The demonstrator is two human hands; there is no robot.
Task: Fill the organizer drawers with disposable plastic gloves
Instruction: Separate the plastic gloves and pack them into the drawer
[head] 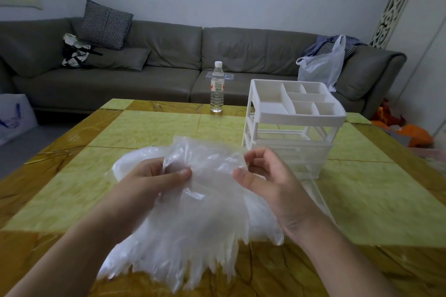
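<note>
Between our left hand (pixel 154 176) and right hand (pixel 263 176), each pinching an edge, hangs a wad of gloves (pixel 202 212). We seem to be gathering them. Next they need carrying to the organizer (pixel 289 128), just beyond the right hand.

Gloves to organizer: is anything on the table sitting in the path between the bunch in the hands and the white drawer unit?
Nothing visible does. The gloves, pinched by the left hand and right hand, have bare table toward the organizer; the water bottle stands off behind.

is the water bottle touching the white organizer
Apart. The head view shows bare yellow table between the water bottle and the white organizer.
</note>
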